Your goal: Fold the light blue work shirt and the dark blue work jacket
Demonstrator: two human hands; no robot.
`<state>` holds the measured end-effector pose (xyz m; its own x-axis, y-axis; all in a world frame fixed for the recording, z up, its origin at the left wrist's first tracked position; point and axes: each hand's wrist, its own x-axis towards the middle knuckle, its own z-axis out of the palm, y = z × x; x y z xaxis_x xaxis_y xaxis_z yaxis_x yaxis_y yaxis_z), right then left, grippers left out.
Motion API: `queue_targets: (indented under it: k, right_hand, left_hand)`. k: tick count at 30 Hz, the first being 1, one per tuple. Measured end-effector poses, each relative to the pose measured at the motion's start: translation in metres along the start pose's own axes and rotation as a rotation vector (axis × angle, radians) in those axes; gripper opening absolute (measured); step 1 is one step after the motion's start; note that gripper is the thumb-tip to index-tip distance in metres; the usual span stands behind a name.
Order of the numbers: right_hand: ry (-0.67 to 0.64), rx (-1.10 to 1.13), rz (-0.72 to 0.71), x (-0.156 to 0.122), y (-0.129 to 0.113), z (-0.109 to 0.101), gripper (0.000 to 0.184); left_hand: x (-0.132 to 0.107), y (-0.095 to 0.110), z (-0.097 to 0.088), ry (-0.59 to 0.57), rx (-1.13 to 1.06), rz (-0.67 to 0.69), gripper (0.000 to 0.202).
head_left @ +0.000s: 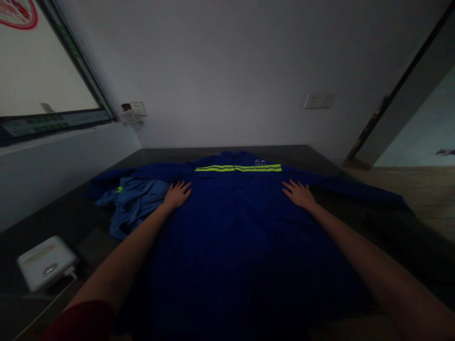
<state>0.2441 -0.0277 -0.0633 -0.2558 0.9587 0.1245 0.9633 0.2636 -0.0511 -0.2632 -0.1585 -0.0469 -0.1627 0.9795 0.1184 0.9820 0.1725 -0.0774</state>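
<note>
A dark blue work jacket with yellow-green reflective stripes across the chest lies spread flat on a dark table, collar toward the far wall. My left hand rests flat on its left side near the armpit, fingers stretched out. My right hand lies flat on its right side, fingers spread. Neither hand holds anything. The jacket's right sleeve stretches toward the table's right edge.
A lighter blue garment lies crumpled under the jacket's left sleeve. A white box-like device with a cable sits at the near left. Wall sockets hang near the window at the left; a doorway opens at the right.
</note>
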Motion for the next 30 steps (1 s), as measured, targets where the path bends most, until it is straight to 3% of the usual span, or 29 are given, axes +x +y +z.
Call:
queue_targets:
  k: [4,8,13,17,20,21,23,25,27,30]
  right_hand:
    - [-0.022,0.02,0.008,0.017,0.0,0.0,0.055]
    - [-0.021,0.035,0.001,0.024,0.001,-0.001,0.055]
    - [0.034,0.045,-0.004,0.02,-0.003,-0.007,0.051]
    - [0.204,0.137,-0.038,0.006,-0.019,-0.032,0.042]
    - [0.347,0.35,-0.176,-0.02,-0.047,-0.062,0.037]
    - [0.34,0.404,-0.258,-0.032,-0.06,-0.071,0.033]
    - [0.256,0.441,-0.42,-0.061,-0.09,-0.087,0.024]
    - [0.143,0.402,-0.491,-0.087,-0.122,-0.096,0.02]
    - [0.048,0.362,-0.452,-0.104,-0.152,-0.096,0.02]
    - [-0.007,0.295,-0.363,-0.109,-0.184,-0.084,0.026]
  left_hand:
    - [0.022,0.0,0.001,-0.001,-0.026,0.016,0.054]
    - [0.029,0.001,-0.002,0.025,-0.04,0.024,0.051]
    - [0.018,0.012,-0.017,0.136,-0.028,0.002,0.045]
    - [0.0,0.037,-0.037,0.248,-0.054,0.098,0.038]
    - [-0.023,0.068,-0.053,0.173,-0.171,0.242,0.031]
    - [-0.033,0.08,-0.057,0.127,-0.22,0.309,0.03]
    - [-0.052,0.104,-0.065,0.074,-0.305,0.456,0.028]
    - [-0.066,0.126,-0.071,0.054,-0.364,0.549,0.028]
    - [-0.069,0.146,-0.073,0.024,-0.407,0.553,0.026]
    - [-0.058,0.169,-0.071,-0.012,-0.448,0.422,0.025]
